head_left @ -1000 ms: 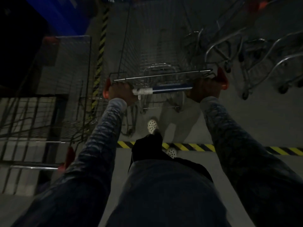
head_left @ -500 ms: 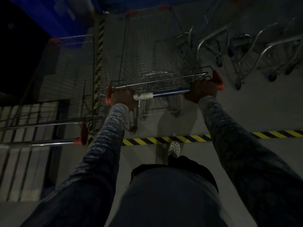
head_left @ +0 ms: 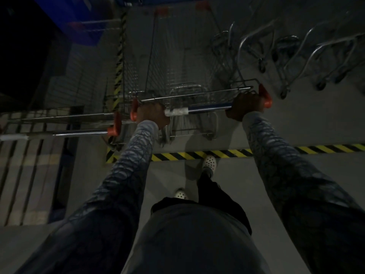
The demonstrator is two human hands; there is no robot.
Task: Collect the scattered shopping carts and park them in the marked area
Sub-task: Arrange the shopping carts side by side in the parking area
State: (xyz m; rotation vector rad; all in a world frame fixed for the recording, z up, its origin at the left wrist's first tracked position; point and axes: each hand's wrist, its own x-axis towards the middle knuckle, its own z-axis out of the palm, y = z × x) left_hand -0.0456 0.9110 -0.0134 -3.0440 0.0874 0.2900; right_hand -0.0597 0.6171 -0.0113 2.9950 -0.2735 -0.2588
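Note:
A wire shopping cart [head_left: 177, 62] stands in front of me, its blue handle bar [head_left: 209, 108] capped in orange at both ends. My left hand [head_left: 151, 115] grips the bar's left end and my right hand [head_left: 245, 106] grips its right end. The whole cart lies beyond the yellow-and-black floor stripe [head_left: 199, 154], inside the marked area. Another cart [head_left: 65, 123] with an orange-capped handle is parked close on the left.
Several more carts [head_left: 296, 54] stand at the right, inside the stripe. A second striped line [head_left: 119, 62] runs away along the left of my cart. A blue wall [head_left: 79, 22] is at the far left. My feet in white shoes are behind the stripe.
I have stepped backwards: my feet went from on the stripe to behind it. The cart stays in my grip inside the marked area, and the left cart's handle came into view.

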